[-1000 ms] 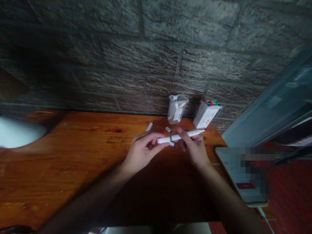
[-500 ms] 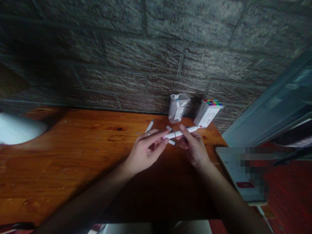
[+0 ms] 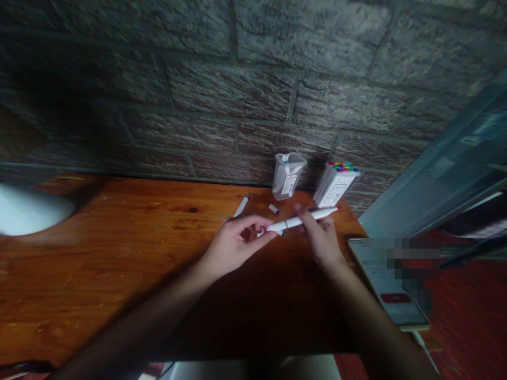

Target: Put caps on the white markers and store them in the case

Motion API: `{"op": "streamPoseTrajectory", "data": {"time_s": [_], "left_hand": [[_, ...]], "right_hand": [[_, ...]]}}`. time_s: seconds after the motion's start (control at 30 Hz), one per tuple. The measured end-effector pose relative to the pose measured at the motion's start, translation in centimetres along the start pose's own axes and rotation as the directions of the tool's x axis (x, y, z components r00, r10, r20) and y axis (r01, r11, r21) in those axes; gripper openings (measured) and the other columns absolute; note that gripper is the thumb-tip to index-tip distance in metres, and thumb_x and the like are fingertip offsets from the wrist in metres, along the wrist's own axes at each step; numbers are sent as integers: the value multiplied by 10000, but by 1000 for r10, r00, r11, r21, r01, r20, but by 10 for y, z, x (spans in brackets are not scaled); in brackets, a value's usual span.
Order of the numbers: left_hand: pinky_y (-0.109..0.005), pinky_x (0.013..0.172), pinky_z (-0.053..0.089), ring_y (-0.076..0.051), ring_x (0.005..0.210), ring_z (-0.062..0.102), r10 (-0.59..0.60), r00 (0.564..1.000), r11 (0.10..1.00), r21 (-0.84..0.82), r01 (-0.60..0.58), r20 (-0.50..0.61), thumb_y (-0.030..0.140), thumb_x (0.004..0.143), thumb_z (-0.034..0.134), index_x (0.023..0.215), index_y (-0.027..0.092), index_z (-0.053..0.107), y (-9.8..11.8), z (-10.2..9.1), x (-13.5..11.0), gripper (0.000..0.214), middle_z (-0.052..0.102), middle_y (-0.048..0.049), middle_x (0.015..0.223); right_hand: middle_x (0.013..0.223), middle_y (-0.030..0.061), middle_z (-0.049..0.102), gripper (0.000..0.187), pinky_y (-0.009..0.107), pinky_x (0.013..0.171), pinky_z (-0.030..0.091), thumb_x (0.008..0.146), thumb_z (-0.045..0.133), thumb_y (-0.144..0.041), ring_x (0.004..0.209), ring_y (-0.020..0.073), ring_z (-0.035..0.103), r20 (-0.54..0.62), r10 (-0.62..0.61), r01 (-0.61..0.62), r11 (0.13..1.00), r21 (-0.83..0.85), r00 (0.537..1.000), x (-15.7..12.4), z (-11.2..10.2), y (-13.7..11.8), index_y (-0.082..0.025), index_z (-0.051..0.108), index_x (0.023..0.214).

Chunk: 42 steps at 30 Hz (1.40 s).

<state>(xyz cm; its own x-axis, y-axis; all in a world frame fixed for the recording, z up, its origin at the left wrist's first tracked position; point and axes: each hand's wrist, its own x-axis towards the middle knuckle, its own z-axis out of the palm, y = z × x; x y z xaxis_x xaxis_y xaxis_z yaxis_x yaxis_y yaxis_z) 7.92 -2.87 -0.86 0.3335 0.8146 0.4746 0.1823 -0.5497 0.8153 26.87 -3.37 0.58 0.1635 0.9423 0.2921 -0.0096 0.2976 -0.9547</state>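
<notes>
A white double-ended marker pen (image 3: 291,222) is held slanting above the desk, red at its right end and purple at its left end. My right hand (image 3: 322,240) is closed around its right half, thumb on top. Thumb and fingertips of my left hand (image 3: 229,245) close in at the purple end; whether a cap is between them I cannot make out. Just beyond lies a small white cap (image 3: 273,209) with a dark end. Another white marker (image 3: 241,206) with a dark tip lies behind my left hand. Part of a white piece with a dark end shows beneath the held marker.
Against the brick wall (image 3: 190,89) stand a clear plastic holder (image 3: 280,184) with a marker inside and a second holder (image 3: 330,191) full of colourful-ended markers. A phone (image 3: 404,311) with a cable lies at the desk's right edge. A white rounded object (image 3: 31,211) is at left.
The marker has shifted slightly right and down with my right hand. My left fingertips have slid off its barrel toward the purple end. The cap on the desk is more exposed.
</notes>
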Motion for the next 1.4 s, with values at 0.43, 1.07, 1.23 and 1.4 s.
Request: {"op": "streamPoseTrajectory", "data": {"time_s": [0.43, 1.07, 1.23, 1.4], "left_hand": [[-242, 730, 503, -146, 782, 659, -129, 987, 964, -221, 147, 92, 249, 784, 734, 904, 153, 698, -2, 19, -4, 158, 727, -36, 895], [-211, 549, 404, -100, 579, 519, -121, 988, 983, -128, 133, 96, 342, 832, 677, 928, 169, 697, 0, 26, -11, 199, 691, -9, 763], [-216, 546, 392, -102, 584, 511, -140, 987, 978, -146, 150, 75, 362, 817, 694, 929, 165, 701, 2, 22, -9, 227, 666, -10, 735], [-229, 603, 431, -129, 678, 576, -162, 985, 944, -279, 173, 62, 413, 864, 628, 935, 158, 703, 4, 20, -8, 275, 688, -46, 827]], "right_hand": [[474, -16, 497, 628, 248, 430, 304, 919, 347, -649, 422, 99, 418, 255, 81, -23, 974, -226, 963, 0, -12, -8, -175, 711, 725], [486, -10, 555, 602, 237, 396, 294, 923, 353, -641, 378, 92, 416, 276, 26, 46, 967, -251, 961, -3, -14, -9, -180, 645, 669], [467, -9, 546, 660, 232, 379, 270, 881, 326, -721, 370, 95, 421, 155, 90, -61, 982, -180, 984, -1, -15, -8, -182, 676, 733], [412, -34, 476, 522, 218, 395, 287, 815, 546, -647, 387, 90, 423, -71, 143, -149, 984, -94, 987, -1, -6, -3, -179, 609, 595]]}}
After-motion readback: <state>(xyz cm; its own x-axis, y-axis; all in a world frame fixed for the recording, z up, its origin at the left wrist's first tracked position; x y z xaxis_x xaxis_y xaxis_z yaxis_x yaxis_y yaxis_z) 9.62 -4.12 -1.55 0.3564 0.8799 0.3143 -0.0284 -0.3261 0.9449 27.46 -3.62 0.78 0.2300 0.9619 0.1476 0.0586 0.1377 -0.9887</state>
